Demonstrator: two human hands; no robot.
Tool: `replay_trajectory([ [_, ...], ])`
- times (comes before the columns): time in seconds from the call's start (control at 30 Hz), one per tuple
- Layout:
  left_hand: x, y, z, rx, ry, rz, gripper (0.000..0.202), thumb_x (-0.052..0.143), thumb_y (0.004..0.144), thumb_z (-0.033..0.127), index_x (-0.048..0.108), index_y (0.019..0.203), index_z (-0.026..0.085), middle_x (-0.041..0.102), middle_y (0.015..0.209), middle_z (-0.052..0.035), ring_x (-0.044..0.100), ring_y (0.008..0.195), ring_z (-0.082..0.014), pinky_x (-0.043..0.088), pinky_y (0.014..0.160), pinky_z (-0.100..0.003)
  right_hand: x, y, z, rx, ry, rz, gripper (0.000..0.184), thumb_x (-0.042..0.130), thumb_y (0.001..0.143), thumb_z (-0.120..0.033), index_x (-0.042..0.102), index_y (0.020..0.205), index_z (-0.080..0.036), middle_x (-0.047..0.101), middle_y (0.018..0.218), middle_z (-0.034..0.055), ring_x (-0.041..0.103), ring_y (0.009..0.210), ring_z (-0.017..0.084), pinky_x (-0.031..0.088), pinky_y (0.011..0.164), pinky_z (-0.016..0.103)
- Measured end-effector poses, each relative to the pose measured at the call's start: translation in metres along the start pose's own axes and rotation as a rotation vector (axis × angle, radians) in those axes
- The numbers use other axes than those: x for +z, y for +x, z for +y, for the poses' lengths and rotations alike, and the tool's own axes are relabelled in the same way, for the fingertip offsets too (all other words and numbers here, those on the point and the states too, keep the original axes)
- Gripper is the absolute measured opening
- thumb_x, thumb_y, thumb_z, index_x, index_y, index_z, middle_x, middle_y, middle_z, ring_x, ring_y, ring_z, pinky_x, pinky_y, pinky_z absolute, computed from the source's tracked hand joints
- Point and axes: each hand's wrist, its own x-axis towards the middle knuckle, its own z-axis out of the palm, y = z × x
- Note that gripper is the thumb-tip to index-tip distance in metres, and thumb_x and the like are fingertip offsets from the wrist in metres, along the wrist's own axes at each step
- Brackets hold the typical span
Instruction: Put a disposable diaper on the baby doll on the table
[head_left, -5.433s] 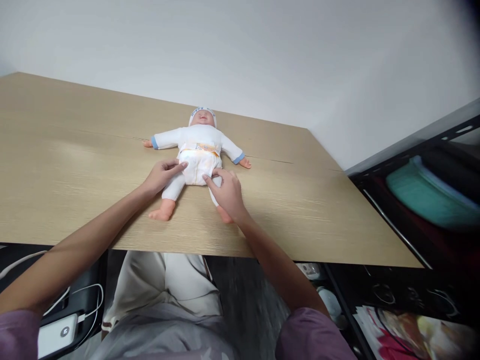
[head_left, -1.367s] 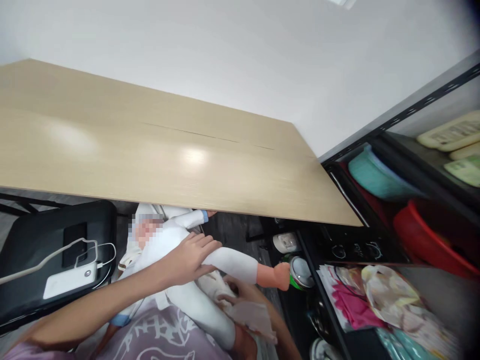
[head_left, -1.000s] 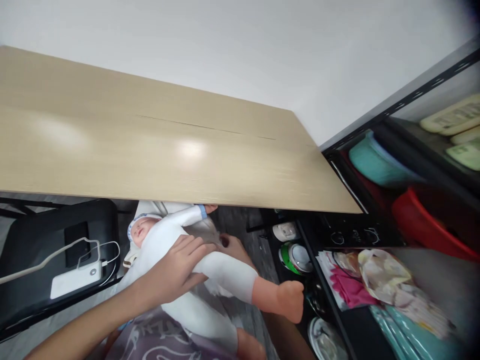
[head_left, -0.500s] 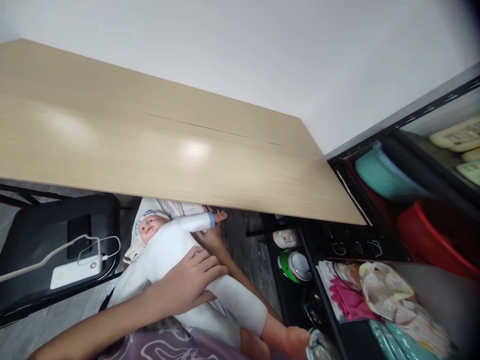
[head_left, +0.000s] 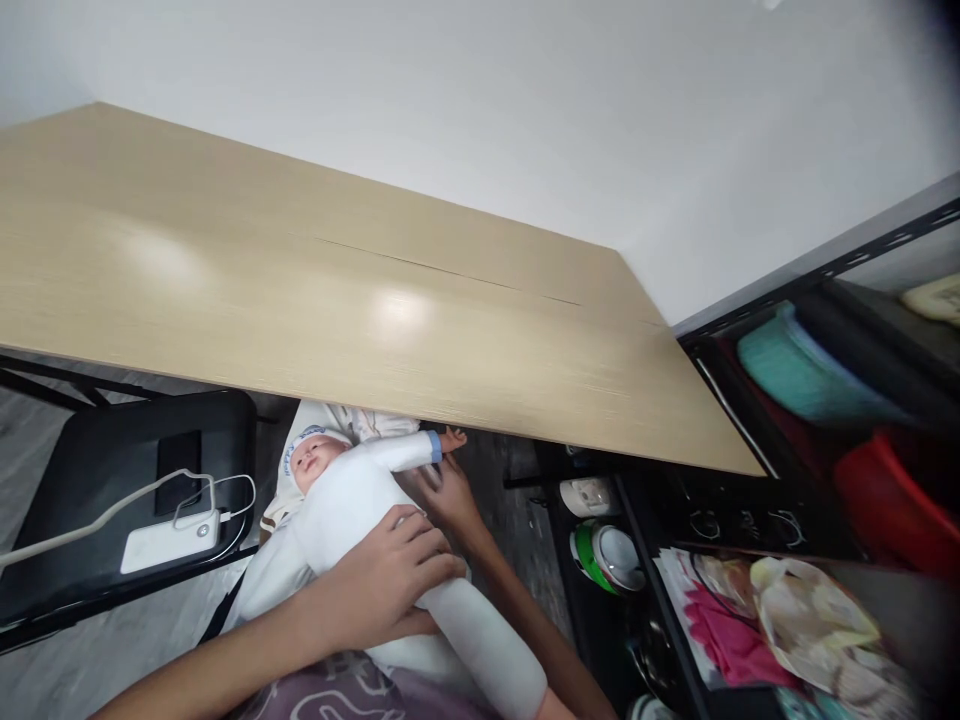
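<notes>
A baby doll (head_left: 360,500) in a white outfit and printed cap lies on its back across my lap, its head toward the left. My left hand (head_left: 394,575) lies over the doll's lower belly and hip, fingers bent across it and thumb near the leg. Beside the doll's far side, under its outstretched arm, is my right hand (head_left: 448,492). Its visible fingers look apart, though the tips are partly hidden by the doll. A pale cloth (head_left: 379,425) shows behind the doll's head, partly under the table edge.
A wooden table (head_left: 480,340) spans the view ahead. On a black chair (head_left: 82,480) at left sits a white power bank (head_left: 171,541) with cables. Shelving at right holds a green-banded tin (head_left: 607,555), plastic bags (head_left: 814,605), a pink cloth (head_left: 727,640), a teal basin (head_left: 817,370) and a red basin (head_left: 892,495).
The view has shifted, so the scene sits slightly more to the right. My left hand stays on the doll's hip. My right hand shows more beside the doll's arm.
</notes>
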Motion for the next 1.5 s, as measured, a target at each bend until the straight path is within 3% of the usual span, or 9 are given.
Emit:
replay_trajectory([
  [0.17, -0.001, 0.004, -0.003, 0.064, 0.041, -0.069, 0.038, 0.067, 0.114, 0.052, 0.065, 0.139, 0.023, 0.077, 0.13, -0.008, 0.067, 0.122, -0.0309, 0.042, 0.115, -0.05, -0.034, -0.03, 0.001, -0.091, -0.059, 0.357, 0.022, 0.076, 0.105, -0.028, 0.068, 0.126, -0.025, 0.076, 0.124, 0.0095, 0.076, 0.117, 0.03, 0.066, 0.102, 0.053],
  [0.23, 0.0, 0.008, -0.004, 0.085, 0.058, -0.093, 0.038, 0.066, 0.114, 0.053, 0.066, 0.138, 0.023, 0.077, 0.13, -0.0082, 0.068, 0.12, -0.0307, 0.042, 0.115, -0.05, -0.042, -0.028, -0.002, -0.26, -0.1, 0.335, 0.034, 0.075, 0.105, -0.019, 0.066, 0.136, -0.028, 0.076, 0.132, 0.0099, 0.074, 0.127, 0.03, 0.064, 0.111, 0.055],
  [0.47, -0.007, 0.015, -0.001, 0.088, -0.006, -0.063, 0.042, 0.065, 0.115, 0.051, 0.06, 0.146, 0.024, 0.076, 0.135, -0.0104, 0.069, 0.124, -0.0326, 0.049, 0.115, -0.053, -0.035, 0.048, -0.013, -0.351, -0.255, -0.381, 0.058, 0.078, 0.107, -0.035, 0.059, 0.161, -0.025, 0.072, 0.154, 0.0127, 0.064, 0.146, 0.035, 0.051, 0.127, 0.057],
  [0.63, -0.002, -0.049, -0.028, -0.065, -0.172, 0.268, 0.05, 0.074, 0.11, 0.043, 0.043, 0.148, 0.032, 0.063, 0.155, -0.0181, 0.061, 0.147, -0.0352, 0.057, 0.117, -0.053, -0.025, 0.075, -0.024, -0.374, -0.331, -0.56, 0.035, 0.08, 0.105, -0.042, 0.076, 0.131, -0.02, 0.08, 0.125, 0.0118, 0.071, 0.123, 0.033, 0.049, 0.12, 0.051],
  [0.8, 0.026, -0.149, -0.07, -0.659, -0.01, 0.576, 0.042, 0.07, 0.107, 0.042, 0.046, 0.139, 0.029, 0.064, 0.146, -0.0155, 0.069, 0.136, -0.0347, 0.061, 0.114, -0.059, -0.027, 0.07, -0.032, -0.473, -0.333, -0.49, 0.03, 0.078, 0.107, -0.042, 0.074, 0.127, -0.02, 0.079, 0.119, 0.0116, 0.069, 0.115, 0.032, 0.048, 0.111, 0.048],
  [0.93, 0.029, -0.178, -0.074, -1.044, -0.165, 0.412, 0.066, 0.075, 0.093, 0.067, 0.063, 0.139, 0.022, 0.077, 0.135, -0.0149, 0.078, 0.125, -0.0388, 0.066, 0.11, -0.059, -0.025, 0.068, -0.033, -0.506, -0.295, -0.428, 0.033, 0.078, 0.107, -0.045, 0.073, 0.129, -0.02, 0.078, 0.116, 0.0106, 0.068, 0.111, 0.031, 0.049, 0.107, 0.046],
  [1.03, 0.024, -0.178, -0.065, -1.072, -0.164, 0.304, 0.065, 0.081, 0.08, 0.064, 0.077, 0.128, 0.021, 0.084, 0.124, -0.014, 0.08, 0.119, -0.0442, 0.066, 0.108, -0.063, -0.021, 0.071, -0.038, -0.545, -0.261, -0.382, 0.035, 0.077, 0.107, -0.047, 0.073, 0.131, -0.022, 0.078, 0.115, 0.0106, 0.068, 0.11, 0.032, 0.05, 0.106, 0.047],
  [1.23, 0.019, -0.179, -0.047, -1.023, -0.208, 0.529, 0.055, 0.085, 0.066, 0.061, 0.079, 0.12, 0.049, 0.088, 0.117, 0.0014, 0.084, 0.111, -0.045, 0.071, 0.094, -0.066, -0.037, 0.069, -0.064, -0.633, -0.154, -0.214, 0.04, 0.072, 0.109, -0.053, 0.073, 0.134, -0.022, 0.08, 0.114, 0.0103, 0.071, 0.106, 0.031, 0.055, 0.098, 0.046],
  [1.5, -0.042, -0.128, -0.046, -0.937, 0.109, 0.472, 0.057, 0.076, 0.088, 0.061, 0.067, 0.131, 0.026, 0.089, 0.111, -0.0056, 0.087, 0.098, -0.0373, 0.065, 0.073, -0.036, -0.109, 0.066, -0.085, -0.54, -0.176, -0.018, 0.032, 0.077, 0.101, -0.032, 0.074, 0.133, -0.028, 0.079, 0.112, 0.0071, 0.072, 0.103, 0.031, 0.059, 0.089, 0.045],
])
